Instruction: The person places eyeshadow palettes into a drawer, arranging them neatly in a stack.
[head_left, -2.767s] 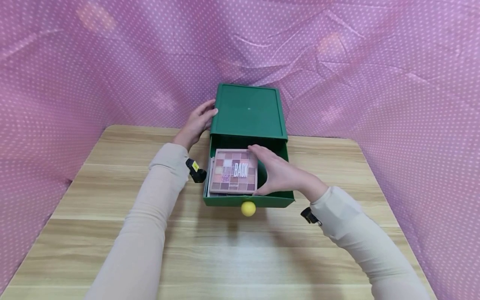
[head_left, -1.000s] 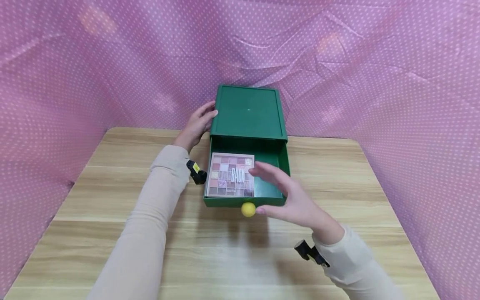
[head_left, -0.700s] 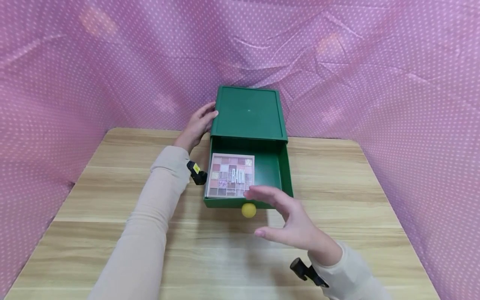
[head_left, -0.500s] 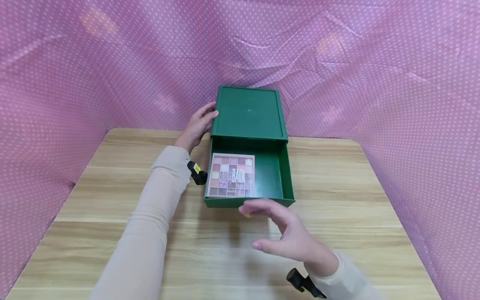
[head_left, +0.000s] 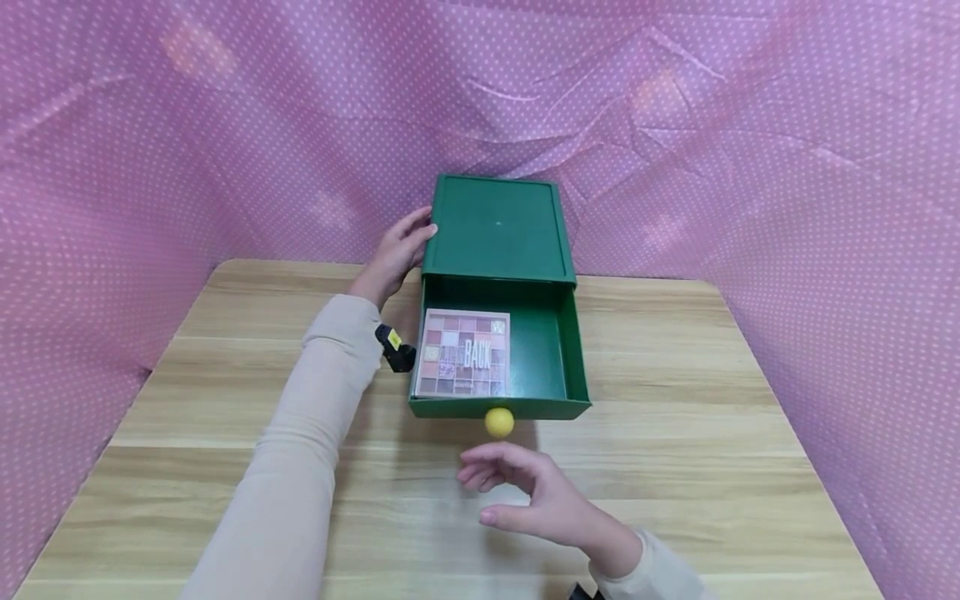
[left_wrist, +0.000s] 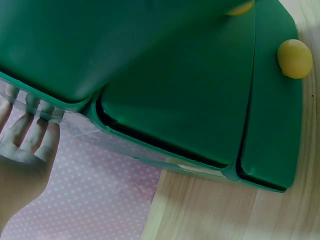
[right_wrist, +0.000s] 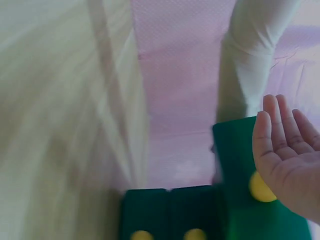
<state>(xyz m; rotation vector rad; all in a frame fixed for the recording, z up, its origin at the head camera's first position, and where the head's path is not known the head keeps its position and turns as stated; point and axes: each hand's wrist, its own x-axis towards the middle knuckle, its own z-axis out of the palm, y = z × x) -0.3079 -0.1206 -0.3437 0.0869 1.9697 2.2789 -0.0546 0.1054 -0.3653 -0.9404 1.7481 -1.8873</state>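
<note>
A green drawer cabinet point(head_left: 497, 227) stands at the back of the table, its top drawer point(head_left: 576, 358) pulled out toward me. Inside, on the drawer's left side, lies a flat square eyeshadow palette point(head_left: 463, 353) with "BACK" lettered on its lid. My left hand point(head_left: 396, 254) rests against the cabinet's left side, and in the left wrist view its fingers point(left_wrist: 36, 132) stretch out along the clear side wall. My right hand point(head_left: 536, 498) hovers in front of the drawer, below its round yellow knob point(head_left: 499, 422), fingers relaxed and thumb apart, holding nothing.
Below the pulled-out drawer, two smaller green drawer fronts point(right_wrist: 145, 212) with yellow knobs show in the right wrist view. Pink dotted cloth point(head_left: 315, 125) hangs behind and beside the wooden table point(head_left: 660, 467).
My right hand has let go of the palette, which now sits further left and lower in the drawer, and has drawn back toward me past the knob. My left hand has stayed put.
</note>
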